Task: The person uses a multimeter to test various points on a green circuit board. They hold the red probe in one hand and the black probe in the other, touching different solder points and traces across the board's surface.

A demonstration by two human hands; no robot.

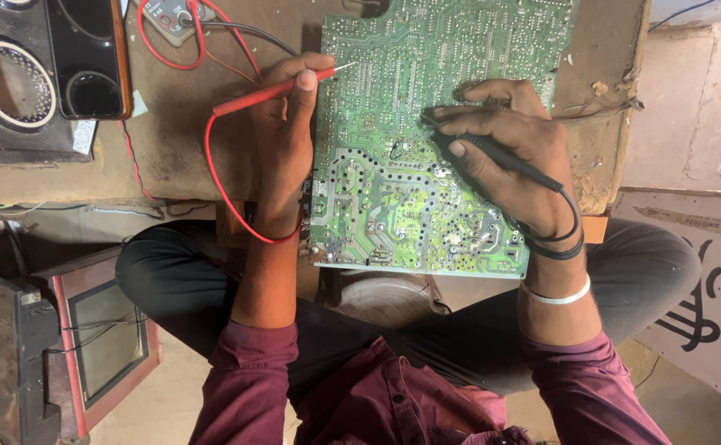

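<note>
Circuit board (426,156), green, solder side up, is lying on the brown desk (171,140), its near edge overhanging the lap. Left hand (282,124) is gripping a red probe (274,91), tip touching the board's upper left. Right hand (509,156) is gripping a black probe (492,152) pressed mid-board; a multimeter (175,16) is sitting beyond.

one head-worn camera looks steeply down from close above, facing forward over the lap onto the circuit board (426,140) and low tabletop (171,148).
</note>
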